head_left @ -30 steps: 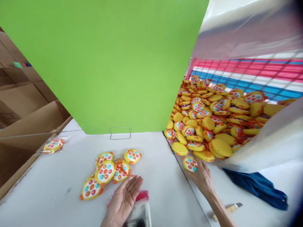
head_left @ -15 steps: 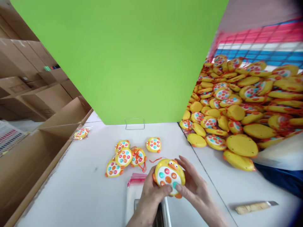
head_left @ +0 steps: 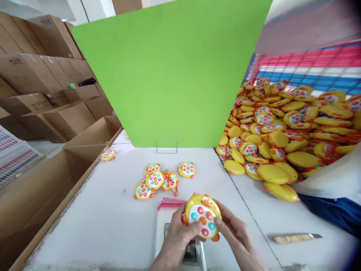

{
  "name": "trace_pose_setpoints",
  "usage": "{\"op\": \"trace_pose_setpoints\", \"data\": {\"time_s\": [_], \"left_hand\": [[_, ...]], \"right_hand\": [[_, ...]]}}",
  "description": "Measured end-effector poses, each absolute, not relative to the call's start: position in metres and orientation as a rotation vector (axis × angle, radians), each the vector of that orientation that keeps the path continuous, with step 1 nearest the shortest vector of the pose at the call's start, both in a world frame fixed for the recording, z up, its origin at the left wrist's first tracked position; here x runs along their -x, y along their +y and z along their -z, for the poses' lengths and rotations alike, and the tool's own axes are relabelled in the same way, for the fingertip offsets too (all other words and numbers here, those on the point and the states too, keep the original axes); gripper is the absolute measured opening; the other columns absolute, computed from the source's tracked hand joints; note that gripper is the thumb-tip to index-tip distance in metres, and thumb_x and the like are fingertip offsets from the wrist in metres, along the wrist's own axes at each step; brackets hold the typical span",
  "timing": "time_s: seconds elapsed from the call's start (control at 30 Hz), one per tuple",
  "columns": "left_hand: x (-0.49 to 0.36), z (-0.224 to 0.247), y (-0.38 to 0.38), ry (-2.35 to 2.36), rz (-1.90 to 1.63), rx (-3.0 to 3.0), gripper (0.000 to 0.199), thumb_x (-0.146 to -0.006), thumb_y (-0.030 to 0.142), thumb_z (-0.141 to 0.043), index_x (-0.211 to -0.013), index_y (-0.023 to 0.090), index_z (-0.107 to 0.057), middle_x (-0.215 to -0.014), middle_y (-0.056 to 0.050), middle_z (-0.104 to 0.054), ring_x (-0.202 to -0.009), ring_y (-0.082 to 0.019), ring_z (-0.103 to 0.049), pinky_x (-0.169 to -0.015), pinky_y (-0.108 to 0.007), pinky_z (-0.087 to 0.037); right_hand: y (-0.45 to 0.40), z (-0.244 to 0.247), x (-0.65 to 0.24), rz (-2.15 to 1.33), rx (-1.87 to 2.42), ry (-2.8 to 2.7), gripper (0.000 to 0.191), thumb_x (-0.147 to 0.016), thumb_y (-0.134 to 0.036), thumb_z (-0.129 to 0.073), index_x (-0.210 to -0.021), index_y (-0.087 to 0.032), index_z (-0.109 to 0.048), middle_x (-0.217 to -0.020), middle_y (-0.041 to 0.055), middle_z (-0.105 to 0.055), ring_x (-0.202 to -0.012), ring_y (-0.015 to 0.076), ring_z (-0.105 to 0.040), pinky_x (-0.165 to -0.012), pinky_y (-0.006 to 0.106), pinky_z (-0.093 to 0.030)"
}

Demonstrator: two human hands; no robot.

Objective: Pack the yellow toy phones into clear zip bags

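Between my two hands is a yellow duck-shaped toy [head_left: 203,210], its white belly with coloured buttons turned up toward me. My left hand [head_left: 182,233] grips its left side, the thumb lying on the belly. On the other side my right hand [head_left: 232,227] closes round the edge, thumb beside a blue button; its other fingers are behind the toy. Beneath the hands lies a stack of clear bags [head_left: 170,205] with pink tops, partly covered. Farther up the table are several similar toys [head_left: 155,180] in a cluster, and a single toy [head_left: 186,169] apart from them.
A big heap of the same toys [head_left: 276,139] fills the right side. A knife [head_left: 296,238] with a wrapped handle lies at the right. A green board [head_left: 175,75] stands at the back with a wire stand [head_left: 166,146]. At left are an open carton [head_left: 56,180] and a bagged toy [head_left: 108,154].
The camera view has tilted up and shifted left. Both hands still hold the toy; my right fingers have drawn in closer around its edge.
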State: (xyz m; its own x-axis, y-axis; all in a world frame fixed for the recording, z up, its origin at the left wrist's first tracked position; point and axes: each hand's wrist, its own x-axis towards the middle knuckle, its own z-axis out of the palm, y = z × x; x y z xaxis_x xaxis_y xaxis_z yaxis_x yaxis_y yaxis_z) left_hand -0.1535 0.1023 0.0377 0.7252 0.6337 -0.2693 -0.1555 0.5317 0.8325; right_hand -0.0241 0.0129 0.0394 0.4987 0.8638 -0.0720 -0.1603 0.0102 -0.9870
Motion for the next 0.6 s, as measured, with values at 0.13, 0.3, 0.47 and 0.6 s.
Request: {"op": "trace_pose_setpoints", "data": {"time_s": [0.13,0.3,0.47,0.6], "left_hand": [[0.162,-0.04,0.098,0.755,-0.593,-0.948,0.058,-0.066,0.043,-0.076,-0.114,0.014,-0.062,-0.107,-0.014,-0.067,-0.098,-0.031,-0.062,-0.077,-0.035,-0.053],[0.165,-0.041,0.088,0.78,-0.615,-0.934,0.058,-0.068,0.044,-0.074,-0.117,0.016,-0.061,-0.118,-0.013,-0.064,-0.109,-0.031,-0.058,-0.084,-0.035,-0.051],[0.161,-0.039,0.084,0.677,-0.553,-0.856,0.052,-0.077,0.044,-0.068,-0.12,0.016,-0.057,-0.113,-0.014,-0.065,-0.099,-0.03,-0.063,-0.077,-0.035,-0.053],[0.156,-0.036,0.089,0.691,-0.554,-0.8,0.053,-0.077,0.043,-0.068,-0.12,0.016,-0.055,-0.112,-0.014,-0.065,-0.096,-0.029,-0.064,-0.074,-0.035,-0.053]], "right_hand": [[0.006,-0.035,0.036,-0.88,1.336,-0.773,0.043,-0.084,-0.044,-0.059,-0.121,-0.023,-0.058,-0.119,0.0078,-0.066,-0.106,0.0244,-0.063,-0.087,0.03,-0.053],[-0.002,-0.026,0.039,-0.781,1.495,-0.851,0.049,-0.085,-0.049,-0.054,-0.125,-0.02,-0.056,-0.12,0.01,-0.065,-0.104,0.0252,-0.063,-0.086,0.032,-0.054],[0.0,-0.024,0.034,-0.775,1.538,-0.879,0.049,-0.084,-0.05,-0.053,-0.123,-0.02,-0.057,-0.114,0.0097,-0.068,-0.096,0.0246,-0.065,-0.084,0.033,-0.054],[0.012,-0.022,0.032,-0.868,1.478,-0.845,0.047,-0.086,-0.05,-0.051,-0.121,-0.02,-0.055,-0.116,0.01,-0.066,-0.102,0.0244,-0.063,-0.083,0.032,-0.054]]}}
